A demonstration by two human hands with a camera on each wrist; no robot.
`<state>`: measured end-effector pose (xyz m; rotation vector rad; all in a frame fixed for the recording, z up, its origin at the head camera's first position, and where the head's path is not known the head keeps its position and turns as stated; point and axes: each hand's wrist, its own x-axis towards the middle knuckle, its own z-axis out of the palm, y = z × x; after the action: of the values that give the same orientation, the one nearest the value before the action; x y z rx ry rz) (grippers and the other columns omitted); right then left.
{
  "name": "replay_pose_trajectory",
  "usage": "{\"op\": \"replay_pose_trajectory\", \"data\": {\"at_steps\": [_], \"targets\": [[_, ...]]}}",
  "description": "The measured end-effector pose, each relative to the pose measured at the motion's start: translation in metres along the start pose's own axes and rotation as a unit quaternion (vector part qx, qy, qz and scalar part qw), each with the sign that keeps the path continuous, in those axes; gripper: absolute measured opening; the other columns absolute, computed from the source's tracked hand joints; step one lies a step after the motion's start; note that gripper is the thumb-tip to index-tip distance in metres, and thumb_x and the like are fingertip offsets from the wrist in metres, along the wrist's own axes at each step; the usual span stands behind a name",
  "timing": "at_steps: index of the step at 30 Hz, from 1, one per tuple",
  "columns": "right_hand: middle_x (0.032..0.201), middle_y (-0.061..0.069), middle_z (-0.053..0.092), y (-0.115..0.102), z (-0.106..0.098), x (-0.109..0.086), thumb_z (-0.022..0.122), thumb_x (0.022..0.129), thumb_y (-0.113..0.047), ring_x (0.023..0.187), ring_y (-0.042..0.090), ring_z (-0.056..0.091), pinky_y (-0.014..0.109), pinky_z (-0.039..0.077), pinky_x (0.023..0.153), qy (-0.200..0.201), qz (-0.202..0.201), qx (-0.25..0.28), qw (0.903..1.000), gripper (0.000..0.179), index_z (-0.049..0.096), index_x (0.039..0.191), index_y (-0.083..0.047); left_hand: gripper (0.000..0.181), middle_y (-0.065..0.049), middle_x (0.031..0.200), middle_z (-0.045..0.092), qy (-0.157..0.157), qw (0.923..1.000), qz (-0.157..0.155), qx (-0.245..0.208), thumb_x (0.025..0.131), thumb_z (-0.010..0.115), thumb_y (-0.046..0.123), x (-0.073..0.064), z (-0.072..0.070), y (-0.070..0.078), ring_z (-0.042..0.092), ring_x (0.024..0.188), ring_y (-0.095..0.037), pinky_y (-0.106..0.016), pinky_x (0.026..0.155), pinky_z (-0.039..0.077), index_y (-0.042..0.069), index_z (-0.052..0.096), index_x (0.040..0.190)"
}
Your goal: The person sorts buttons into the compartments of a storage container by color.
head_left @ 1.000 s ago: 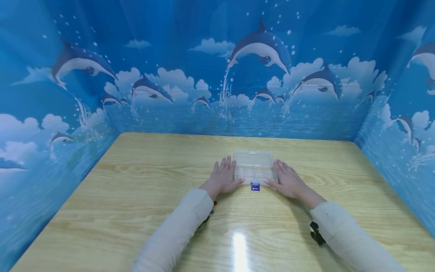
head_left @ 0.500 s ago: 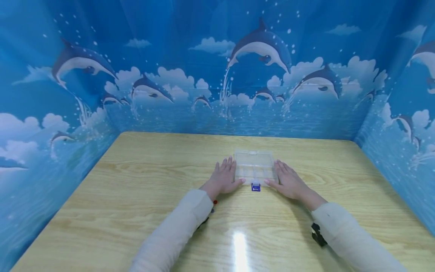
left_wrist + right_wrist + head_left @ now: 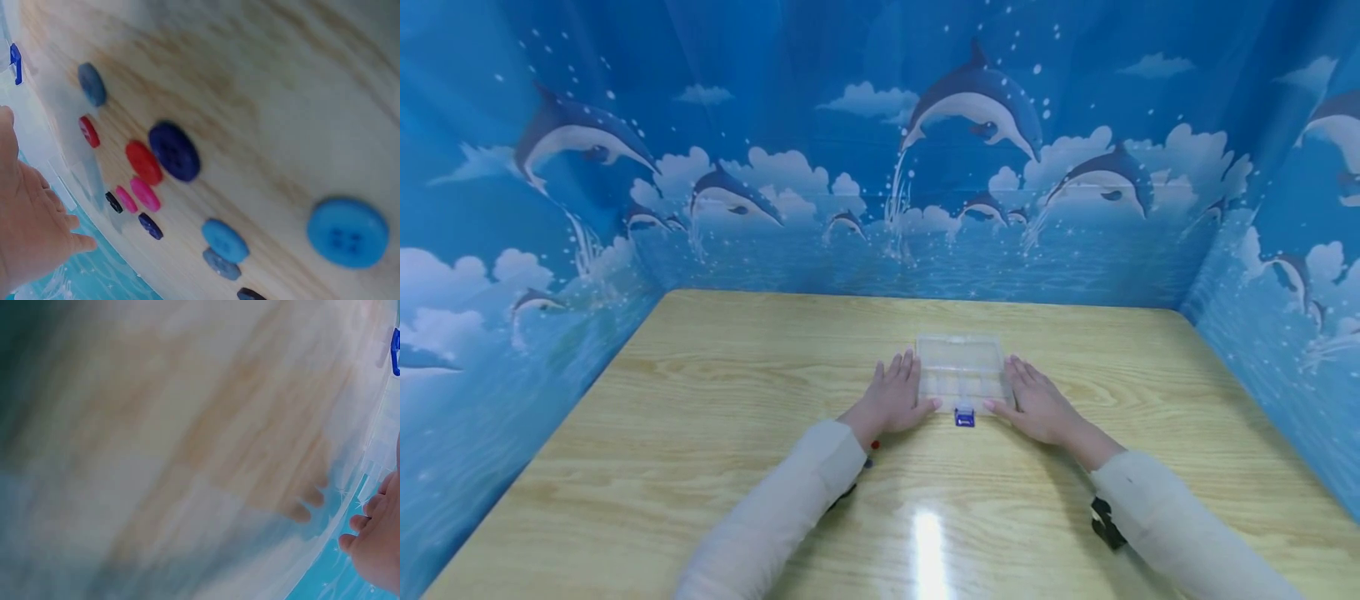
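A clear plastic compartment box (image 3: 964,387) lies on the wooden table with its lid (image 3: 959,353) raised at the back. Its blue latch (image 3: 965,417) faces the person. My left hand (image 3: 891,393) touches the box's left side, fingers straight and thumb at the front corner. On the opposite side my right hand (image 3: 1037,400) rests the same way, its thumb beside the latch. Several sewing buttons show in the left wrist view, among them a light blue button (image 3: 347,233), a dark blue button (image 3: 174,151) and a red button (image 3: 144,162).
The buttons lie on the table under and beside the left forearm, mostly hidden by the sleeve in the head view; a small red button (image 3: 876,445) peeks out there. A dolphin-print curtain (image 3: 880,167) surrounds the table (image 3: 737,417) at the back and sides.
Both hands and the box between them have slid slightly toward the person. The hands keep the same straight-fingered pose.
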<state>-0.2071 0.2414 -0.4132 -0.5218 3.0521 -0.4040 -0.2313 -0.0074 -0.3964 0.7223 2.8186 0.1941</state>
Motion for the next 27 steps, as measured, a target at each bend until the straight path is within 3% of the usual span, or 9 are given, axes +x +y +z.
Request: {"op": "replay_pose_trajectory", "data": {"at_steps": [20, 27], "targets": [[0.148, 0.032, 0.016, -0.007, 0.002, -0.009, 0.042, 0.094, -0.048, 0.137, 0.046, 0.017, 0.054, 0.017, 0.112, 0.001, -0.008, -0.005, 1.0000, 0.082, 0.017, 0.140, 0.015, 0.079, -0.014, 0.156, -0.004, -0.025, 0.9995, -0.008, -0.018, 0.095, 0.028, 0.057, -0.007, 0.005, -0.001, 0.000, 0.144, -0.029, -0.046, 0.116, 0.005, 0.003, 0.004, 0.148], [0.148, 0.032, 0.015, -0.008, 0.002, -0.011, 0.042, 0.094, -0.049, 0.138, 0.045, 0.017, 0.053, 0.016, 0.112, 0.003, -0.011, -0.003, 0.9999, 0.082, 0.017, 0.140, 0.015, 0.080, -0.015, 0.155, -0.001, -0.018, 0.9998, 0.002, -0.009, 0.095, 0.029, 0.057, -0.010, 0.005, -0.001, 0.002, 0.144, -0.030, -0.046, 0.116, 0.006, 0.002, 0.007, 0.148]]}}
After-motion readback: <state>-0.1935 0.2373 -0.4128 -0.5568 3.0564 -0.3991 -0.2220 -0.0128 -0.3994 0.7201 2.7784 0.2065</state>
